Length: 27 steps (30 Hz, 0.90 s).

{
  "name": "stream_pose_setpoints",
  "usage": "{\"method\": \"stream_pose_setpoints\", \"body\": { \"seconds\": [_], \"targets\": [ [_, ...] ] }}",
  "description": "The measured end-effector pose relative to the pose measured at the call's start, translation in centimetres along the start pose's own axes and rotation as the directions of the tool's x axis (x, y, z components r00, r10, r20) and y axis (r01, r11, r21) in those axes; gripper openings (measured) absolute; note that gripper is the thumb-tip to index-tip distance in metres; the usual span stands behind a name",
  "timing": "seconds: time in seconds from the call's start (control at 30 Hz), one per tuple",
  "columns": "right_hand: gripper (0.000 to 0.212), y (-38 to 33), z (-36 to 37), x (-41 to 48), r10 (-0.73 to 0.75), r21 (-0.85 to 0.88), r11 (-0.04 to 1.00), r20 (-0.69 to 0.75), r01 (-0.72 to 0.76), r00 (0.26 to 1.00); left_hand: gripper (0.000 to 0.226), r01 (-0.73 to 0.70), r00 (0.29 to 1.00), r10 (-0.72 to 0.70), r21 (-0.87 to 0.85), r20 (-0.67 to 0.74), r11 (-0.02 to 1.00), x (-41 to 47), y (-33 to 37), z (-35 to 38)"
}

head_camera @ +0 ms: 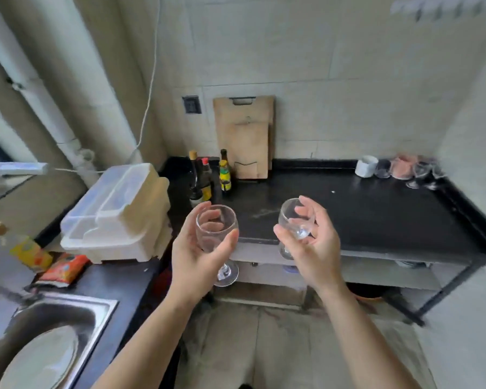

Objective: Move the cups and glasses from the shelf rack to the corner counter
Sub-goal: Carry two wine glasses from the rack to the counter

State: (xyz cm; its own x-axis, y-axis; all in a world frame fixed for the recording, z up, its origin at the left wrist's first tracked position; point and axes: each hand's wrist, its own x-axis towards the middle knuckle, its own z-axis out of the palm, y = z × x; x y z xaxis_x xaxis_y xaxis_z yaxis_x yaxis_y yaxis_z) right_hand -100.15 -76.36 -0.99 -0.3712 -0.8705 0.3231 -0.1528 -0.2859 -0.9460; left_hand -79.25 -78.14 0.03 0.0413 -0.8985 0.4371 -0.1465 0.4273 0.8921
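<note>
My left hand (199,248) grips the bowl of a clear stemmed wine glass (218,220), held upright; its foot shows below my palm. My right hand (309,240) holds a second clear stemmed glass (292,217) by the bowl, tilted toward the left. Both glasses hang in the air just before the front edge of the black counter (348,214). In the counter's far right corner stand a white cup (366,165), a dark glass (382,169), a pink one (402,167) and some clear glasses (425,172).
Sauce bottles (208,178) and two wooden cutting boards (246,136) stand at the counter's back left. A white plastic dish box (118,211) sits on the left counter, snack packets (62,269) beside it. A steel sink (54,332) with a plate lies lower left.
</note>
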Motion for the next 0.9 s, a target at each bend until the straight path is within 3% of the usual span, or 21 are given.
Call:
{"method": "stream_pose_setpoints", "body": {
  "seconds": [0.33,0.57,0.73,0.9],
  "targets": [
    [0.065,5.8,-10.8,16.3,0.029,-0.211,0.974,-0.264,-0.087,0.964,0.066,0.064,0.943,0.006,-0.202,0.332,0.977,16.6,-5.6,21.3],
    [0.062,7.8,-21.5,20.8,0.045,-0.227,0.951,-0.569,-0.209,0.821,0.062,0.127,0.819,0.059,-0.281,0.571,0.951,21.1,-5.7,36.5],
    [0.056,11.6,-28.5,24.4,0.058,-0.202,0.948,-0.653,-0.248,0.755,0.065,0.143,0.764,0.044,-0.236,0.644,0.961,22.1,-7.4,45.9],
    [0.063,17.9,-35.4,31.2,0.111,-0.195,0.940,-0.601,-0.281,0.791,0.066,0.169,0.800,-0.044,-0.154,0.599,0.973,23.6,-10.2,55.2]
  ]
}}
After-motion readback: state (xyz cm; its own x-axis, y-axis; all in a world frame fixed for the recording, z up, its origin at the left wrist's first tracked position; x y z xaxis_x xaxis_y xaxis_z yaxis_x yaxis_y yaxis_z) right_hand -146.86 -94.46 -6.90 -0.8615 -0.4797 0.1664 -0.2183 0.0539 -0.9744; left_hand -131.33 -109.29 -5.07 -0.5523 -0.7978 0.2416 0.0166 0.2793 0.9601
